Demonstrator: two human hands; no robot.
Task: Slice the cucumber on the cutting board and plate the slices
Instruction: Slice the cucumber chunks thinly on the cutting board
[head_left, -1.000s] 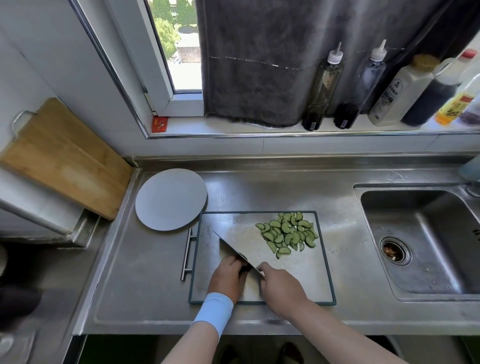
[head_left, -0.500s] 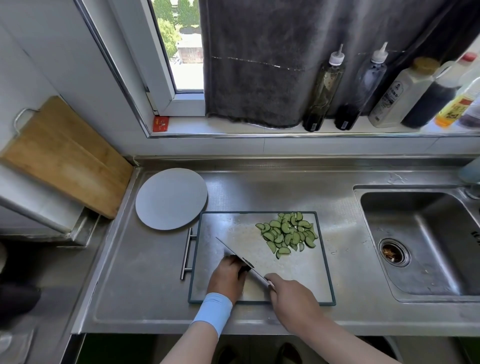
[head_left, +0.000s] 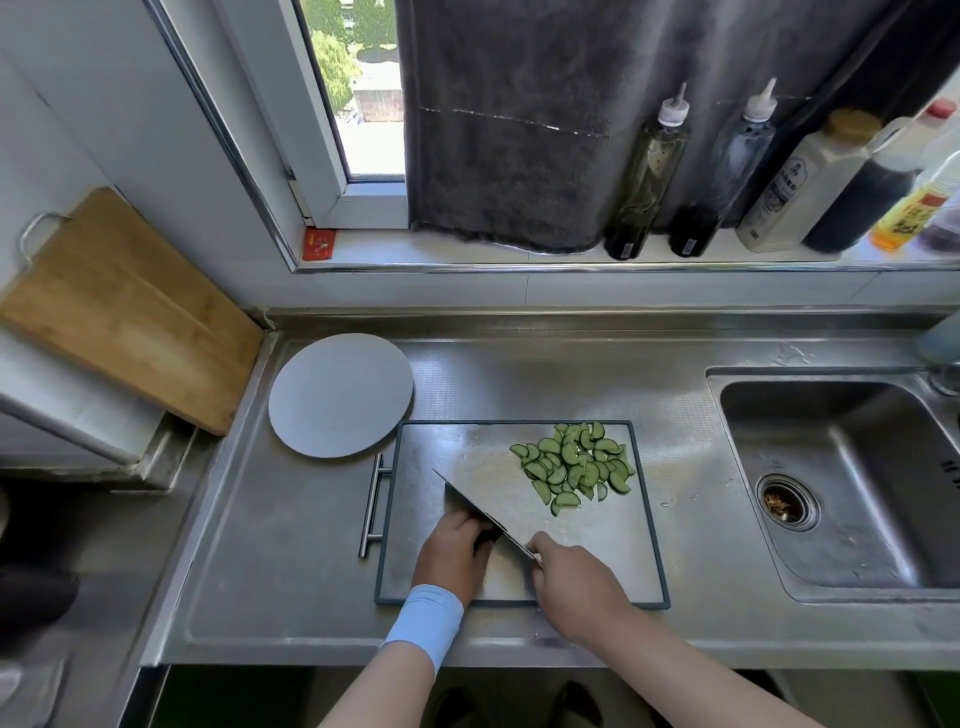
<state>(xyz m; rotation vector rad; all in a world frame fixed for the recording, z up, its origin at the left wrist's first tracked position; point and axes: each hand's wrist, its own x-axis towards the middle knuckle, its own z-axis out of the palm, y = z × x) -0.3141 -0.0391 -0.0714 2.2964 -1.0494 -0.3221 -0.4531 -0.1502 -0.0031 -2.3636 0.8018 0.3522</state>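
Knife (head_left: 469, 502) gripped in right hand (head_left: 574, 577), blade angled; left hand (head_left: 453, 553) (curled) holds cucumber end (head_left: 487, 535) beside it.

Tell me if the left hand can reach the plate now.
Likely yes. The left hand rests on the cutting board; the plate lies just past the board's far left corner, and the right hand's knife is away from that path.
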